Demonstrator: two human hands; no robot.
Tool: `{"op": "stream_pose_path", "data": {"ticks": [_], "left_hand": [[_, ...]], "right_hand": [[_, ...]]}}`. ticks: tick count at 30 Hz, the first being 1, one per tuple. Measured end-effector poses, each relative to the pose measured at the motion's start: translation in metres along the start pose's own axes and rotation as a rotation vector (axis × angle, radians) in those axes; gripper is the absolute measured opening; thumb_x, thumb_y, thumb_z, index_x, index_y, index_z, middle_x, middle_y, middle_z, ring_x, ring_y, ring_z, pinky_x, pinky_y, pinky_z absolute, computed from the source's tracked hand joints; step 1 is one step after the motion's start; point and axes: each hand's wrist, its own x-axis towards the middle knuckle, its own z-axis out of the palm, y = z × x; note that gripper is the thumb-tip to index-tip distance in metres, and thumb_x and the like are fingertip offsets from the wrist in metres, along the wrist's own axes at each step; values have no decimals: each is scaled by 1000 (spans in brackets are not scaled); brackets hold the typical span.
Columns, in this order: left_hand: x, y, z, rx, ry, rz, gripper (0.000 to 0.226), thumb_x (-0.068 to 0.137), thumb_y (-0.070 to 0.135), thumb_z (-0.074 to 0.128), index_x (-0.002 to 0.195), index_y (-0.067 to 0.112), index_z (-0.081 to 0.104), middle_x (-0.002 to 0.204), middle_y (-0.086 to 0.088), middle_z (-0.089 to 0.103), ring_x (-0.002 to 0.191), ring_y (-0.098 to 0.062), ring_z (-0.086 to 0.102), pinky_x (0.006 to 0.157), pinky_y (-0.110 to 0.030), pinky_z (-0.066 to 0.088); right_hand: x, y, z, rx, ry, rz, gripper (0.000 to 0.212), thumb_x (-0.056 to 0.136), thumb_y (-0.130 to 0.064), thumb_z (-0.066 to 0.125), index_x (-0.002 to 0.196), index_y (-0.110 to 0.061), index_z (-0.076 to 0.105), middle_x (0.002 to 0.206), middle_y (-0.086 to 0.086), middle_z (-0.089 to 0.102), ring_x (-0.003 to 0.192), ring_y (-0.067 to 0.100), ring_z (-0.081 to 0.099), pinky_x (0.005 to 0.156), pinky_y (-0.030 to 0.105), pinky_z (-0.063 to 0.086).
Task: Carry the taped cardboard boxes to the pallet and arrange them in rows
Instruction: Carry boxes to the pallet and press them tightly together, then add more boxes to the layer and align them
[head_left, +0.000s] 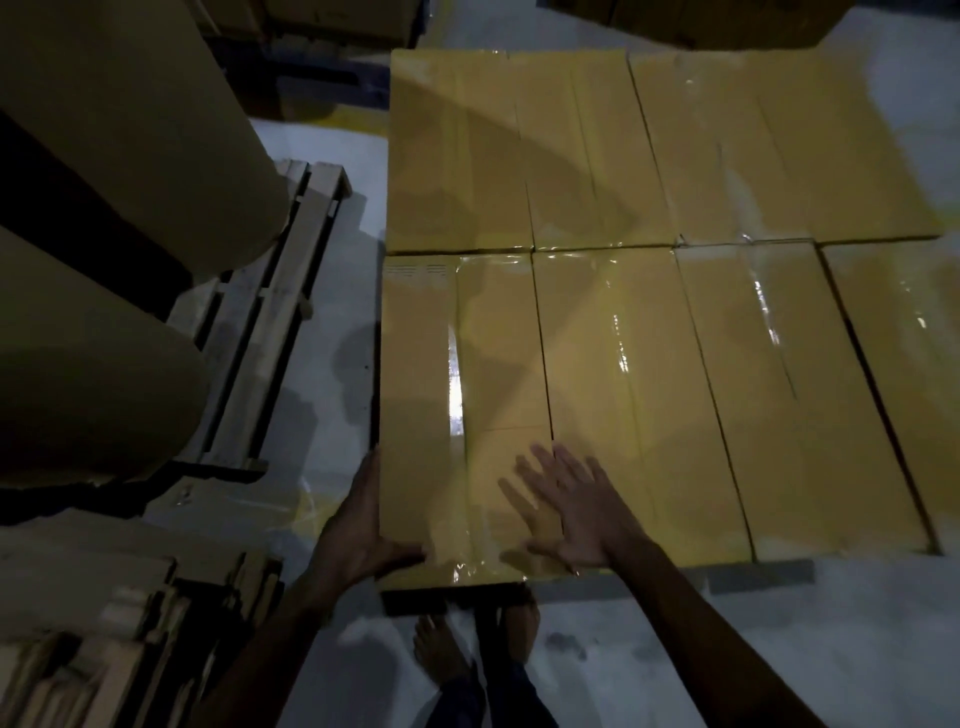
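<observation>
Several long yellow-brown taped cardboard boxes lie side by side in two rows on a pallet (758, 570). The nearest left box (462, 374) sticks out a little past the front edge of its row. My left hand (363, 525) holds that box's near left corner, fingers along its side and thumb on its top. My right hand (566, 506) lies flat with spread fingers on the top of the same box, at the seam with the neighbouring box (634, 395). Glossy tape runs along the box tops.
A wooden pallet (275, 322) with large brown paper rolls (114, 130) stands to the left. Stacked pallets or boards (104, 639) sit at the lower left. My bare feet (441, 649) stand on the grey floor (779, 649) close to the pallet's front edge. More boxes show at the top.
</observation>
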Motion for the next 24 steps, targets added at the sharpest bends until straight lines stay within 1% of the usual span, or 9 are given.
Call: {"op": "stream_pose_path", "data": {"ticks": [2, 4, 6, 8, 11, 14, 18, 21, 24], "left_hand": [[3, 13, -11, 19, 14, -8, 146, 55, 61, 96, 163, 38, 0, 171, 8, 18, 148, -8, 29, 116, -38, 39], [0, 44, -28, 25, 23, 18, 139, 62, 59, 93, 165, 31, 5, 170, 4, 21, 146, -8, 31, 118, -41, 39], [-11, 87, -43, 4, 43, 89, 117, 73, 52, 90, 163, 26, 20, 166, 1, 30, 146, -19, 39, 115, -47, 43], [-30, 135, -55, 5, 46, 143, 93, 82, 47, 85, 158, 25, 35, 162, 0, 37, 141, -24, 45, 112, -46, 45], [-59, 199, -63, 43, 44, 257, 75, 86, 49, 81, 150, 30, 48, 159, 3, 42, 140, -18, 46, 115, -41, 42], [-86, 258, -61, 37, 33, 332, 68, 86, 43, 82, 146, 27, 55, 156, 2, 46, 135, -17, 49, 108, -30, 41], [-120, 329, -39, 5, 5, 448, 65, 86, 43, 82, 144, 29, 56, 149, 8, 49, 129, -17, 53, 105, -36, 47], [-142, 383, -10, -35, -35, 535, 65, 87, 45, 80, 146, 33, 53, 146, 15, 50, 125, -11, 55, 99, -34, 48], [-161, 444, 34, -31, -65, 652, 65, 88, 45, 79, 147, 36, 52, 148, 17, 53, 123, -6, 56, 95, -31, 49]], "right_hand": [[-13, -2, -30, 111, 123, 69, 104, 81, -90, 44, 163, -44, 0, 170, -11, -21, 159, 18, -9, 126, 58, 12], [-30, -6, -64, 207, 242, 127, 101, 82, -88, 46, 163, -44, 7, 172, -10, -13, 160, 19, -2, 126, 55, 15], [-55, -16, -96, 300, 321, 156, 98, 83, -82, 55, 163, -44, 12, 172, -12, -7, 159, 19, 4, 125, 52, 20], [-84, -28, -128, 369, 397, 185, 95, 85, -72, 65, 163, -42, 18, 173, -11, -2, 159, 19, 10, 124, 50, 26], [-135, -44, -165, 436, 502, 212, 90, 88, -61, 70, 162, -39, 23, 173, -12, 2, 157, 19, 16, 120, 46, 31], [-189, -52, -185, 493, 606, 246, 84, 90, -56, 71, 160, -39, 28, 172, -15, 3, 155, 18, 21, 114, 45, 35], [-258, -44, -192, 561, 673, 301, 82, 89, -57, 72, 158, -42, 29, 172, -18, 4, 154, 18, 24, 112, 46, 40], [-307, -26, -186, 634, 739, 349, 81, 89, -54, 73, 157, -41, 32, 172, -17, 5, 154, 19, 25, 112, 46, 41], [-358, 5, -172, 740, 799, 385, 80, 88, -56, 73, 156, -39, 35, 172, -15, 7, 153, 19, 28, 113, 48, 42]]}}
